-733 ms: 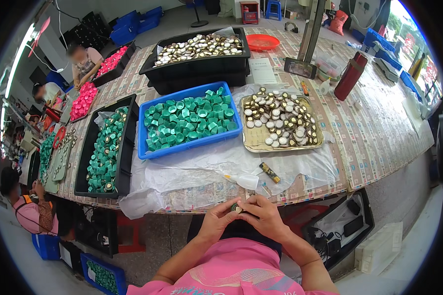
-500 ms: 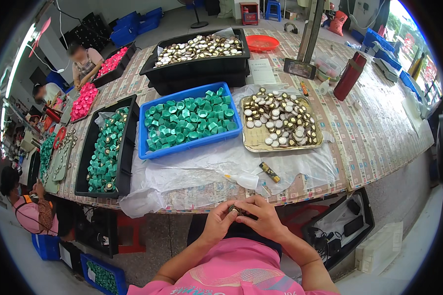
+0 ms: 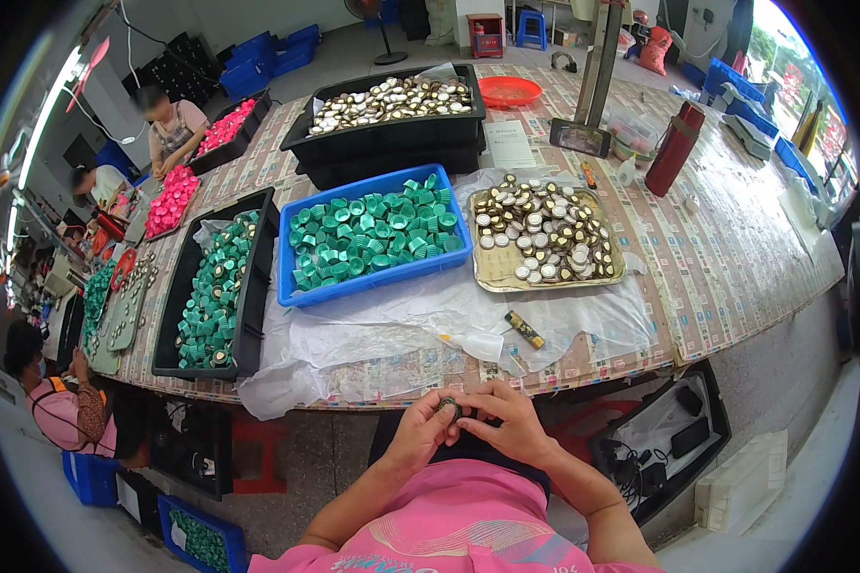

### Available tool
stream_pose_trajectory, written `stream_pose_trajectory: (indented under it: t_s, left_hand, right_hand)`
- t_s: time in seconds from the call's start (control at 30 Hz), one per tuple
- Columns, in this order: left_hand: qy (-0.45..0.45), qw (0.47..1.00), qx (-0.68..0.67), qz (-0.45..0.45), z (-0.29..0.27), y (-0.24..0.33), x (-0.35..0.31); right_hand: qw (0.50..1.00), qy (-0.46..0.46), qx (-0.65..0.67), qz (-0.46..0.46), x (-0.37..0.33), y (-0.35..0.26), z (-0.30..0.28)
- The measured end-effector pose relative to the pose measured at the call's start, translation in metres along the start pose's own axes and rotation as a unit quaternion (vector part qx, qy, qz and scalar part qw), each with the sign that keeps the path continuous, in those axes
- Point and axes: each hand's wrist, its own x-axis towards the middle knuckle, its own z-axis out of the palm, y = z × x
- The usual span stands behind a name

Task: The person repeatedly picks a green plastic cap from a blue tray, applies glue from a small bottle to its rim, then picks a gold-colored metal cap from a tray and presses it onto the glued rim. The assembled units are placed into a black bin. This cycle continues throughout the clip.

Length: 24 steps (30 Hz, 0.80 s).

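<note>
Close to my body, in front of the table edge, my left hand [image 3: 420, 430] pinches a small round dark piece [image 3: 451, 408] between thumb and fingers. My right hand [image 3: 502, 417] is closed on its other side, fingertips touching the piece. The fingers hide much of it. Beyond them a blue tray [image 3: 372, 276] holds many green pleated foil cups [image 3: 377, 234]. To its right, a shallow gold tray [image 3: 487, 272] carries a heap of small round pieces [image 3: 544, 234] with white or gold faces and dark rims. At left, a black crate [image 3: 256, 310] contains green cups, some with round pieces inside.
White sheeting [image 3: 392, 334] covers the near table, with a white squeeze bottle [image 3: 477, 345] and a black-and-gold cylinder [image 3: 524, 329] on it. Stacked black crates [image 3: 382, 138] stand behind. A red flask [image 3: 676, 148] and a propped phone [image 3: 580, 137] are farther right. Other people work at left.
The view has shifted slightly. The held piece has turned between my fingers and now shows a dark greenish side instead of a pale face. Both hands stay at the same place.
</note>
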Motion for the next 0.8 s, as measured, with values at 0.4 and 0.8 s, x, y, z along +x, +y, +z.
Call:
stream_pose_trajectory:
  t_s: [0.4,0.8]
  left_hand:
    - [0.092,0.988,0.073,0.102,0.007,0.009,-0.030]
    - [0.192,0.931,0.138,0.277,-0.052,0.072,-0.063]
  right_hand:
    - [1.000,0.001,0.007,0.000,-0.022,0.000,0.013]
    - [0.914,0.011,0.344,-0.215,-0.037,-0.127,-0.058]
